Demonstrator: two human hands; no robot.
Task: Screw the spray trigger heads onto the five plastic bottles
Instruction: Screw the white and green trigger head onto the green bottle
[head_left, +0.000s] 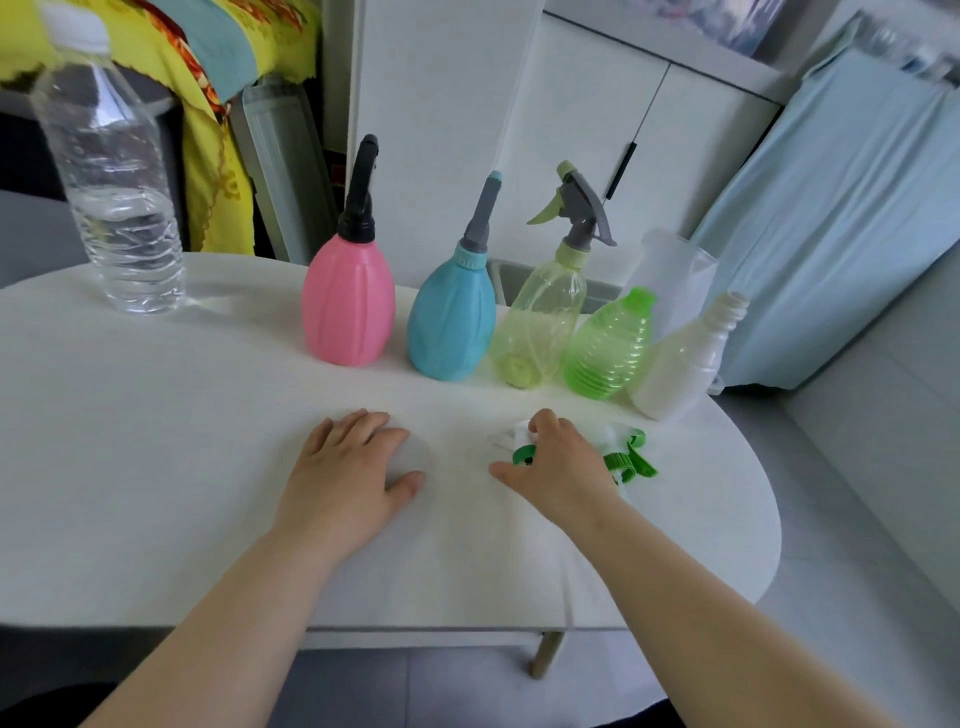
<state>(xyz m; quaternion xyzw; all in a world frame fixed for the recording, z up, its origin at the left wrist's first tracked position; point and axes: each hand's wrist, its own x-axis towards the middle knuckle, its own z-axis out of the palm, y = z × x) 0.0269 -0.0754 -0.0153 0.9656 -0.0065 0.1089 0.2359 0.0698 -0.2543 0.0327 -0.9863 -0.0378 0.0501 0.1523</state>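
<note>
Five bottles stand in a row at the back of the white table (156, 467). The pink bottle (347, 306), the blue bottle (451, 322) and the pale yellow-green bottle (540, 327) carry spray heads. The bright green ribbed bottle (610, 345) and the white bottle (685, 364) have bare necks. My right hand (556, 462) rests over a white and green trigger head (522, 449); a second green and white trigger head (631, 457) lies just right of it. My left hand (348, 467) lies flat, fingers spread, on a pale round object that I cannot identify.
A clear water bottle (111, 176) with a white cap stands at the table's back left. A translucent cup (675, 275) sits behind the white bottle. White cabinets and a pale blue curtain lie beyond the table. The table's rounded right edge is near the white bottle.
</note>
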